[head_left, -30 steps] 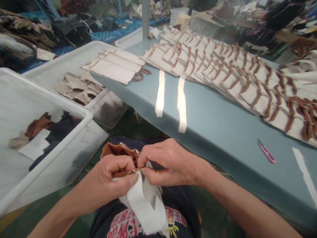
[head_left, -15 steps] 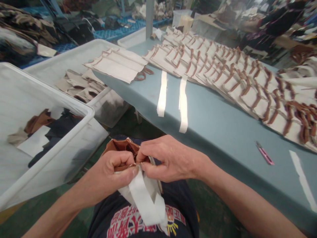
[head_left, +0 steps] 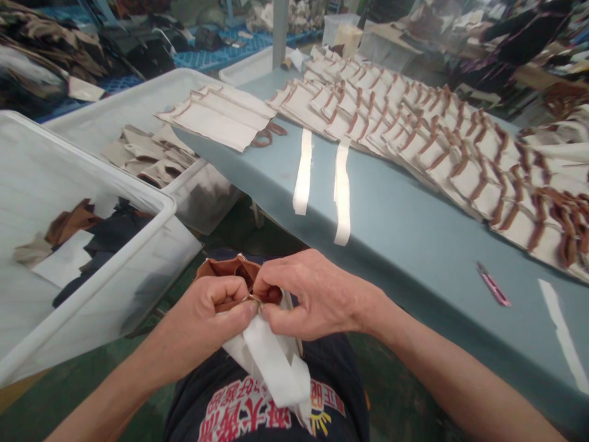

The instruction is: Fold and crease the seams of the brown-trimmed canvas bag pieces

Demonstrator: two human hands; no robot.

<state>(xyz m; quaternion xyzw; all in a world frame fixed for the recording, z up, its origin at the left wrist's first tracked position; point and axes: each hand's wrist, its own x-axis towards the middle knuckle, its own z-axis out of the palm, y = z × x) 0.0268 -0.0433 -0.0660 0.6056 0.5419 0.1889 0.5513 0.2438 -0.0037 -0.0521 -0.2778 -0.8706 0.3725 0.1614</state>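
Observation:
Over my lap lies a cream fabric piece with a brown lining [head_left: 224,268], its edge bunched up between my fingers. My left hand [head_left: 207,316] pinches that edge from the left, thumb on the near side. Close against it, almost fingertip to fingertip, my right hand [head_left: 308,298] pinches the same edge. A white fabric strip [head_left: 271,368] hangs down from under my thumbs over the dark printed apron [head_left: 230,408]. What exactly sits between the fingertips is too small to make out.
On the blue-grey table [head_left: 396,239] at right are rows of cream pieces with brown edging [head_left: 391,123], two white strips [head_left: 342,190], pink thread snips [head_left: 492,285] and another strip [head_left: 564,334]. White bins [head_left: 172,205] holding fabric pieces stand at left. A person [head_left: 519,37] is at the far right.
Both hands keep their pinch on the fabric edge, with only slight finger movement. The brown lining shows a little more near my right fingers, and the hanging strip has shifted slightly.

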